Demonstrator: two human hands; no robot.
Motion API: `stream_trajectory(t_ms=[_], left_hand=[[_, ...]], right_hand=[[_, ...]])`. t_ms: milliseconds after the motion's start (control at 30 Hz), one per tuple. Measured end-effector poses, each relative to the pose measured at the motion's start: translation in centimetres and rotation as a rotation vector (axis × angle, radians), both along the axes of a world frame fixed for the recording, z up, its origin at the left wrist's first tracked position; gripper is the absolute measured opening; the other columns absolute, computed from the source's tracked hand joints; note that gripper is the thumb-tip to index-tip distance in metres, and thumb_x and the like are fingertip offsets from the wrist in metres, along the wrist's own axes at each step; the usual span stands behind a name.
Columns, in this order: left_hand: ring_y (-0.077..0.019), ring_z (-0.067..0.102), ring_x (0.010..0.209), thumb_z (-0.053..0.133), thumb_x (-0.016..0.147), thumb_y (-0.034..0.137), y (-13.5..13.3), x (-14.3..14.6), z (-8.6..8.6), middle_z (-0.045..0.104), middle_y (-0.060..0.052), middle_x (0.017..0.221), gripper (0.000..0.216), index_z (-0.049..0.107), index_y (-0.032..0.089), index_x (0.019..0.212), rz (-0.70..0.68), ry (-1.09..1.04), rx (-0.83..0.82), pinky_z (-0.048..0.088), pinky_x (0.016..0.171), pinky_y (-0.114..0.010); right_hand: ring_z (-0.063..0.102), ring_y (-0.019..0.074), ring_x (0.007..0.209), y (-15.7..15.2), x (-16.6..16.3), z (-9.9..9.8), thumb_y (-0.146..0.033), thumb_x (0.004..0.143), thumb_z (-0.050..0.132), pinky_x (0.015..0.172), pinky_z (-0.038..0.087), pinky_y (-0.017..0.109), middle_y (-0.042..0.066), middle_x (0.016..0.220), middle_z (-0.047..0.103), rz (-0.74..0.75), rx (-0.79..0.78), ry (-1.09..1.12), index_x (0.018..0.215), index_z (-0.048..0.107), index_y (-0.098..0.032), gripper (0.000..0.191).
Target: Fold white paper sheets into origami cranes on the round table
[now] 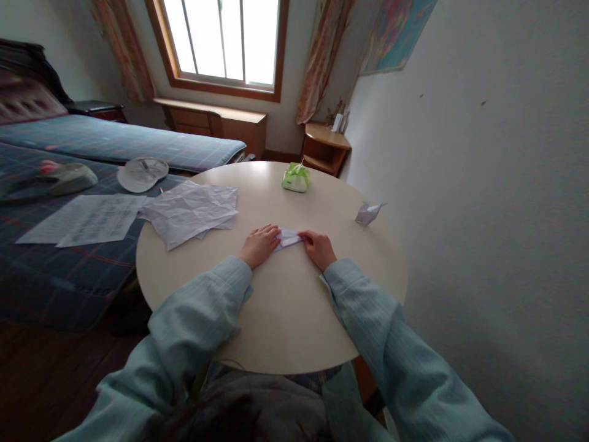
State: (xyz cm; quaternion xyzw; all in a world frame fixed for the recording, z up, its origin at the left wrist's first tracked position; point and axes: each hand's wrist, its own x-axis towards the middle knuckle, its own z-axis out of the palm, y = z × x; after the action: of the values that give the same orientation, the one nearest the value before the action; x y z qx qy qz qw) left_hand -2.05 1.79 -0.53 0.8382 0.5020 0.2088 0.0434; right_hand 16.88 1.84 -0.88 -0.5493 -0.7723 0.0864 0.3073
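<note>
A small folded piece of white paper lies on the round beige table in front of me. My left hand rests flat on its left end, fingers stretched over it. My right hand is curled at its right end, fingertips pinching the paper's edge. Both arms wear light blue sleeves.
A stack of crumpled white sheets lies at the table's left. A green tissue pack sits at the far side, a small folded paper figure at the right. A bed with printed sheets and a cap stands left; a wall is close on the right.
</note>
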Motion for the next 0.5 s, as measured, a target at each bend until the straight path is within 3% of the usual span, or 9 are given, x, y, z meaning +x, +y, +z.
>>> stream_trajectory(t_ms=[300, 500], left_hand=[[-0.0225, 0.036, 0.121, 0.045, 0.077, 0.052, -0.02, -0.19, -0.22, 0.043, -0.010, 0.129, 0.055, 0.044, 0.017, 0.120, -0.084, -0.086, 0.015, 0.031, 0.101, -0.038], [-0.0228, 0.035, 0.121, 0.054, 0.072, 0.041, -0.11, -0.27, -0.20, 0.043, -0.011, 0.128, 0.054, 0.044, 0.016, 0.119, -0.125, -0.093, 0.046, 0.030, 0.102, -0.038]], right_hand=[[0.062, 0.0141, 0.075, -0.31, -0.12, 0.37, -0.013, 0.075, 0.048, 0.073, 0.047, 0.025, 0.004, 0.085, 0.068, -0.039, -0.013, 0.111, 0.088, 0.065, -0.018, 0.022], [0.061, 0.0141, 0.078, -0.27, -0.24, 0.20, -0.012, 0.073, 0.049, 0.074, 0.047, 0.026, 0.005, 0.087, 0.067, 0.014, 0.012, 0.098, 0.086, 0.065, -0.018, 0.021]])
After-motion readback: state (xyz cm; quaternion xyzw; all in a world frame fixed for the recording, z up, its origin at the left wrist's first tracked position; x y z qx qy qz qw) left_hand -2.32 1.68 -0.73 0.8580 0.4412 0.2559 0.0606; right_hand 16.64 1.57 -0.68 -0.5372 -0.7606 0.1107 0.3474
